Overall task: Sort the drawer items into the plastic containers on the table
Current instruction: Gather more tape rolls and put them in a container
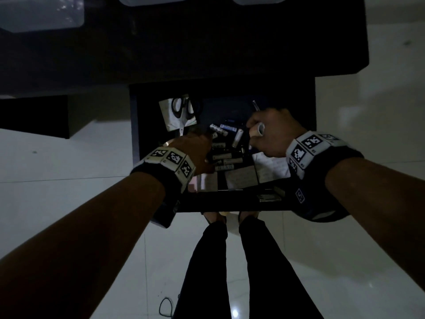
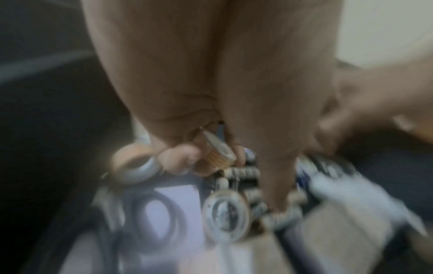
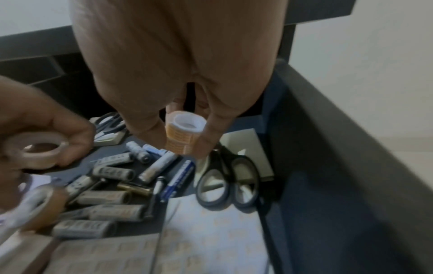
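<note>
The dark drawer [image 1: 308,143] stands pulled out under the table. My right hand [image 1: 255,132] [image 3: 182,142] pinches a small orange-labelled roll [image 3: 185,133] [image 1: 258,131] above black scissors [image 3: 229,185]. My left hand [image 1: 197,143] [image 2: 206,155] grips a beige tape ring [image 3: 37,153] [image 2: 133,163] over the drawer's left part; in the blurred left wrist view a small orange roll [image 2: 218,150] also sits between its fingers. Several batteries [image 3: 117,213] [image 1: 226,161] and a blue pen [image 3: 180,178] lie between the hands. Another pair of scissors [image 1: 184,109] rests on a white pad.
Clear plastic containers [image 1: 41,14] [image 1: 151,0] [image 1: 259,0] stand on the dark table [image 1: 230,42] beyond the drawer. Another tape roll [image 3: 42,205] [image 2: 225,216] and paper sheets [image 3: 211,241] lie in the drawer's near part. White tiled floor [image 1: 69,157] surrounds it.
</note>
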